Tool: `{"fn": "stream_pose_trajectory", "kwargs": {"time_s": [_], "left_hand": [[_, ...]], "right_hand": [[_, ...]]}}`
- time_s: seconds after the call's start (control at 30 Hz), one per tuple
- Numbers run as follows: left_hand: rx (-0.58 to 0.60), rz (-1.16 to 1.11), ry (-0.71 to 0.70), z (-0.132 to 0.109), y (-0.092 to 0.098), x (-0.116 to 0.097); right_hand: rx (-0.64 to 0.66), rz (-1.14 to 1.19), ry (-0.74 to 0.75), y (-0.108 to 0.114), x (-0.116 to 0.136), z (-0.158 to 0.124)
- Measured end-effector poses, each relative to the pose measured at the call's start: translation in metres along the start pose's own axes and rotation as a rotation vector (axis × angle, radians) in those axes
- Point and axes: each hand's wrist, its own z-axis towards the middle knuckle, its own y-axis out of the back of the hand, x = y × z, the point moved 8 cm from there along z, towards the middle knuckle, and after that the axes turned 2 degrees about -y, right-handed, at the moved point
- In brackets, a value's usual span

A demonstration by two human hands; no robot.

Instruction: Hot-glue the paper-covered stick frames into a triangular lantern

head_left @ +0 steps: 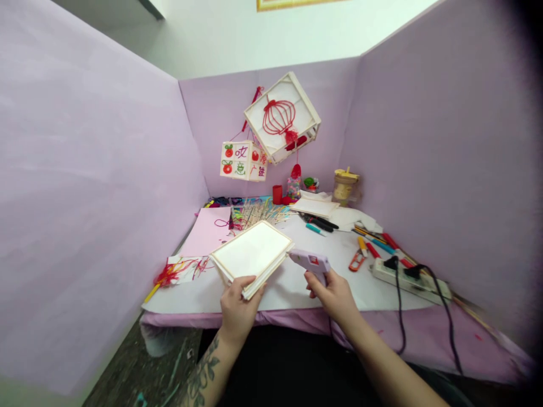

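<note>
My left hand (pixel 237 308) grips the near corner of a stack of white paper panels framed in wooden sticks (pixel 252 254), holding it tilted above the table. My right hand (pixel 333 294) is closed around the handle of a pale purple glue gun (pixel 309 262). The gun's nozzle points left and sits right at the stack's right edge. Both hands hover over the front of the white table sheet (pixel 292 285).
Two finished lanterns (pixel 282 116) hang at the back. A pink sheet (pixel 207 232), loose sticks (pixel 258 213), red threads (pixel 172 274), markers, small snips (pixel 357 261), jars and a power strip (pixel 409 278) with black cables lie around. Lilac walls enclose three sides.
</note>
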Motion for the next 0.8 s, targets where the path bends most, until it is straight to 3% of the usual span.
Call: {"fn": "stream_pose_trajectory", "kwargs": {"time_s": [0.23,0.4,0.57,0.7,0.8], "left_hand": [[-0.038,-0.063,0.061,-0.002,0.017,0.006],[-0.105,-0.163,0.129,-0.005,0.03,0.009],[-0.091,-0.306,0.172,0.0,0.034,0.006],[-0.037,-0.374,0.182,0.005,0.033,0.005],[0.02,-0.398,0.165,0.007,0.03,0.001]], "right_hand": [[-0.196,0.087,-0.059,0.039,-0.007,-0.002],[-0.175,0.336,-0.039,0.045,-0.003,-0.017],[-0.328,0.579,0.032,0.057,0.007,-0.02],[-0.18,0.612,0.178,0.049,0.028,-0.02],[-0.114,0.549,0.204,0.043,0.03,-0.023]]}}
